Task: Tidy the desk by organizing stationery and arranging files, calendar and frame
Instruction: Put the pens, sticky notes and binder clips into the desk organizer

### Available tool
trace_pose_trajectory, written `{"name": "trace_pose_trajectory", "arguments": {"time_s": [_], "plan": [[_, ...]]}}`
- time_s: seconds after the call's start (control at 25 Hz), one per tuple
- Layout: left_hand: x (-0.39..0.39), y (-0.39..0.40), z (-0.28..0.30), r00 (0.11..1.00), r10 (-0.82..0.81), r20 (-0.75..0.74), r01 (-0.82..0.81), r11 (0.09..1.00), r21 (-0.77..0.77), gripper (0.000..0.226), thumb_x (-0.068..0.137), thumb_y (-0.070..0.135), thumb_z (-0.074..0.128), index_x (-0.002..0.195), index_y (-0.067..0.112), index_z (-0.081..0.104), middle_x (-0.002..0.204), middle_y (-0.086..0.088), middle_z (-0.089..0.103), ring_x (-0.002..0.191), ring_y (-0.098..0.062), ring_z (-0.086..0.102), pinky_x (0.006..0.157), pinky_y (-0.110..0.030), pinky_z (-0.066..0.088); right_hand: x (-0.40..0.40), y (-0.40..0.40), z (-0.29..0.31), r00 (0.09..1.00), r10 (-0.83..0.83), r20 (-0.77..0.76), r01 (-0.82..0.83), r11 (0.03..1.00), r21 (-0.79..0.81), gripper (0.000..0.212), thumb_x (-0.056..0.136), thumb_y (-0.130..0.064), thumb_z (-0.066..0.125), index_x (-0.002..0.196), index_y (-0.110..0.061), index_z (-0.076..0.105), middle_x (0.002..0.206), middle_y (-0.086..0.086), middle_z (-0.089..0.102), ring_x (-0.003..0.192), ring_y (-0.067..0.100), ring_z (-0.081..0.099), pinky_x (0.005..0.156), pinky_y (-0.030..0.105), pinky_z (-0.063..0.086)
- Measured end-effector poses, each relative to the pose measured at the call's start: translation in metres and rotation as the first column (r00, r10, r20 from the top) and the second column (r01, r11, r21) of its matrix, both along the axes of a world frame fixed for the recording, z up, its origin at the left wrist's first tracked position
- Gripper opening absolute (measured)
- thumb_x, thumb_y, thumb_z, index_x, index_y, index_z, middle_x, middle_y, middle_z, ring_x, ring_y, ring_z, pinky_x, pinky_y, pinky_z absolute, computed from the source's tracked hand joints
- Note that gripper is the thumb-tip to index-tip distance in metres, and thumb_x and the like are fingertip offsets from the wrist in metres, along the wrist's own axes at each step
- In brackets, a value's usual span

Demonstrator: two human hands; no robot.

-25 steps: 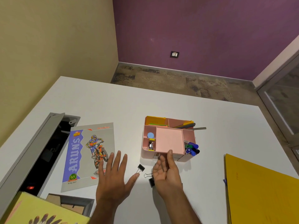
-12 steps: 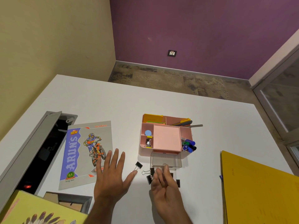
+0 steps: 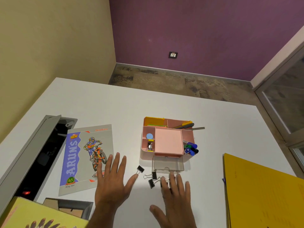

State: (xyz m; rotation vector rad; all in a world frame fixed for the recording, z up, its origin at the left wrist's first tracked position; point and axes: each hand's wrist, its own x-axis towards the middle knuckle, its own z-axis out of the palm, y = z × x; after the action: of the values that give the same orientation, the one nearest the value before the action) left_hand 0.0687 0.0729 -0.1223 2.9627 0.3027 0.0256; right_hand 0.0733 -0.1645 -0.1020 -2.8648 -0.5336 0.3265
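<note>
Matt white desk (image 3: 213, 129); pink plastic organizer (image 3: 167, 142) (clear glossy drawer (image 3: 168, 164)); metal binder clips (image 3: 151, 183); glossy paper notebook (image 3: 85, 155).

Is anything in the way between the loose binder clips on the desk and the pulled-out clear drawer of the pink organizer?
Nothing visible blocks it. The binder clips lie on bare desk just in front of the clear drawer, which stands pulled out and open on top. The right hand lies flat over some clips; the left hand is beside them.
</note>
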Motion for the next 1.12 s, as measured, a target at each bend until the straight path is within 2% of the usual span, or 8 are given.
{"name": "trace_pose_trajectory", "arguments": {"time_s": [0.12,0.4,0.48,0.64,0.8,0.92,1.0,1.12], "plan": [[0.001,0.0,0.001,1.0,0.002,-0.008,-0.002,1.0,-0.005,0.076,0.089,0.07,0.033,0.145,0.019,0.044,0.157,-0.008,0.033,0.147,-0.03,0.024,0.116,-0.06,0.016,0.004,0.012,0.002,0.988,0.156,-0.018,-0.157,0.985,-0.071,0.094,0.071,-0.09,0.036,0.143,-0.03,0.041,0.155,0.008,0.034,0.141,0.039,0.031,0.104,0.07,0.024],[0.0,0.001,0.001,1.0,-0.014,-0.006,0.014,1.0,-0.008,0.073,0.094,0.064,0.021,0.145,0.018,0.044,0.157,-0.009,0.032,0.147,-0.032,0.024,0.116,-0.061,0.016,0.017,0.027,0.017,0.974,0.228,0.015,-0.225,0.969,-0.104,0.092,0.069,-0.094,0.023,0.147,-0.048,0.016,0.159,-0.004,0.023,0.146,0.036,0.017,0.107,0.075,0.003],[0.0,0.001,0.0,1.0,-0.017,-0.008,0.017,1.0,-0.012,0.072,0.095,0.062,0.021,0.145,0.018,0.044,0.157,-0.01,0.032,0.147,-0.033,0.024,0.115,-0.062,0.016,0.018,0.026,0.018,0.971,0.241,-0.011,-0.241,0.965,-0.108,0.091,0.069,-0.094,0.024,0.147,-0.046,0.02,0.158,-0.003,0.027,0.144,0.035,0.025,0.106,0.075,0.009],[0.0,0.001,0.001,1.0,-0.012,-0.01,0.012,1.0,-0.021,0.072,0.095,0.062,0.017,0.145,0.018,0.044,0.156,-0.01,0.033,0.146,-0.034,0.025,0.114,-0.063,0.018,0.008,0.013,0.012,0.944,0.325,-0.052,-0.329,0.933,-0.145,0.09,0.07,-0.092,0.029,0.14,-0.037,0.042,0.151,0.003,0.041,0.135,0.033,0.044,0.096,0.072,0.033],[0.0,0.002,0.0,1.0,-0.014,-0.019,0.013,1.0,-0.013,0.071,0.095,0.061,0.02,0.146,0.018,0.042,0.157,-0.01,0.031,0.147,-0.032,0.022,0.115,-0.063,0.018,-0.015,0.006,-0.004,0.921,0.331,0.203,-0.311,0.942,-0.127,0.043,0.087,-0.057,0.055,0.125,-0.036,0.057,0.136,0.006,0.057,0.117,0.032,0.061,0.086,0.067,0.045],[0.0,0.002,-0.001,1.0,-0.012,-0.017,0.012,1.0,-0.015,0.07,0.096,0.06,0.017,0.146,0.018,0.043,0.157,-0.01,0.032,0.147,-0.033,0.023,0.115,-0.063,0.017,-0.014,0.008,-0.008,0.899,0.328,0.29,-0.304,0.944,-0.125,0.033,0.09,-0.049,0.054,0.12,-0.035,0.06,0.13,0.007,0.063,0.116,0.033,0.062,0.087,0.068,0.044],[0.0,0.002,-0.001,1.0,-0.011,-0.016,0.011,1.0,-0.015,0.07,0.096,0.059,0.016,0.146,0.018,0.043,0.156,-0.01,0.032,0.147,-0.034,0.023,0.115,-0.063,0.017,-0.009,0.017,0.0,0.91,0.333,0.246,-0.321,0.943,-0.086,0.045,0.088,-0.058,0.052,0.121,-0.029,0.061,0.132,0.009,0.061,0.121,0.033,0.058,0.089,0.064,0.045],[0.0,0.002,-0.002,1.0,-0.019,-0.021,0.019,1.0,-0.005,0.069,0.096,0.058,0.017,0.146,0.018,0.043,0.157,-0.01,0.032,0.147,-0.034,0.023,0.115,-0.063,0.017,0.004,0.038,0.009,0.909,0.404,0.105,-0.395,0.913,-0.102,0.084,0.08,-0.082,0.037,0.133,-0.019,0.053,0.144,0.011,0.05,0.133,0.032,0.047,0.1,0.056,0.044]]}}
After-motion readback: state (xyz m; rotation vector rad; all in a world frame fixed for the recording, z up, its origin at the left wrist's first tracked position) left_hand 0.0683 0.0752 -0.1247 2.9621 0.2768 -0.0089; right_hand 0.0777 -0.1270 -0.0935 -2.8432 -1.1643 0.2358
